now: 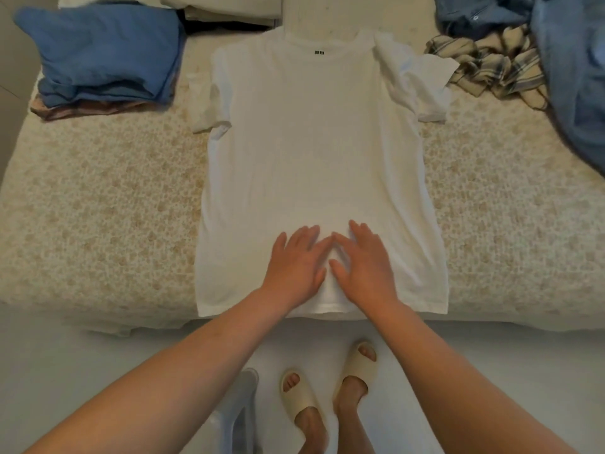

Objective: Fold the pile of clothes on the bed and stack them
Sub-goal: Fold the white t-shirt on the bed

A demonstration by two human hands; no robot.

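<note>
A white T-shirt lies spread flat on the bed, collar away from me and hem at the near edge. Both sleeves are crumpled. My left hand and my right hand press flat on the lower middle of the shirt, side by side, fingers straight and spread. At the back left sits a stack of folded clothes, blue on top with a pinkish piece beneath. A pile of unfolded clothes lies at the back right: a plaid garment and blue denim pieces.
Folded pale bedding or pillows lie at the head of the bed. My feet in cream slippers stand on the pale floor at the bed's near edge. A grey stool-like object is by my left foot.
</note>
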